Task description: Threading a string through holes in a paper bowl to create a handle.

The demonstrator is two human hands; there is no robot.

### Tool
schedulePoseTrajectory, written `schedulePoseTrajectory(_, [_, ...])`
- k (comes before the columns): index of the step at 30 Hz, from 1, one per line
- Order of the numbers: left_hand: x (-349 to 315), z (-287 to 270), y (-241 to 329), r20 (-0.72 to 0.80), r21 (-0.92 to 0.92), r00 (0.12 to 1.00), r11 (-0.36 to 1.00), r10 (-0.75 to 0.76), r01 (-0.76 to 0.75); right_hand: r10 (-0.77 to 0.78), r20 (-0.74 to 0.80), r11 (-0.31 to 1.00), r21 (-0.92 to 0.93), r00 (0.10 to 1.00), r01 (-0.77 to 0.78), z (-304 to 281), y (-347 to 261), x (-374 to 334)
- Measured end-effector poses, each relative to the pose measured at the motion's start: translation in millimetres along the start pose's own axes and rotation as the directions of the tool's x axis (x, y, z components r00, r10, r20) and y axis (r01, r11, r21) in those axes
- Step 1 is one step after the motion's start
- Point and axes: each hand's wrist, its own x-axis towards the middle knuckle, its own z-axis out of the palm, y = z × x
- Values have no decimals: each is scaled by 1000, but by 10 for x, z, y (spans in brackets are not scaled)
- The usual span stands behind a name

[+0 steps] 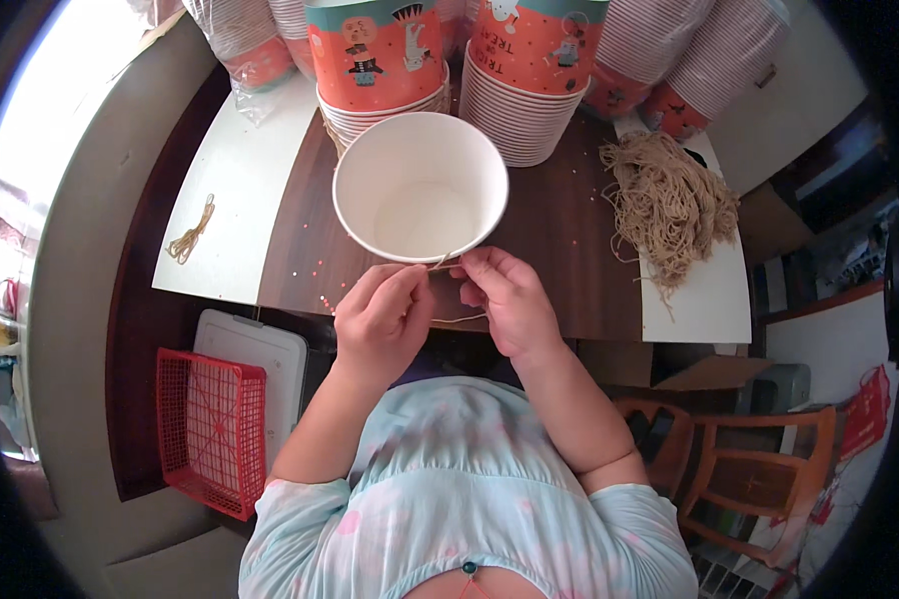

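A white paper bucket stands upright at the middle of the table's near side, its open mouth toward me. At its near rim my left hand is closed, thumb and fingers pinching a thin tan twine. My right hand pinches the same twine a short way to the right, close against the rim. A loose length of twine hangs in a curve below the two hands. Whether the twine passes through the bucket's wall is hidden by my fingers.
Stacked orange paper buckets with cartoon figures stand behind; plastic-wrapped stacks flank them. A tangled twine heap lies right, a small twine bundle left. Below the table are a red basket and a wooden chair.
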Motion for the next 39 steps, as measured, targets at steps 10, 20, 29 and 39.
schedulePoseTrajectory(10, [123, -122, 51, 366, -397, 770, 661, -522, 637, -557, -9, 611, -682, 831, 402, 52, -34, 50])
schedulePoseTrajectory(20, [119, -363, 236, 471, -244, 826, 854, -310, 459, -676, 668, -232, -593, 310, 771, 37, -224, -44])
schedulePoseTrajectory(29, [173, -634, 468, 655, -464, 735, 674, -175, 574, -756, 583, -133, -583, 298, 802, -16, -295, 122])
schedulePoseTrajectory(39, [219, -1227, -472, 792, 56, 372, 664, -484, 746, -492, 758, -187, -572, 428, 798, -553, -941, -84])
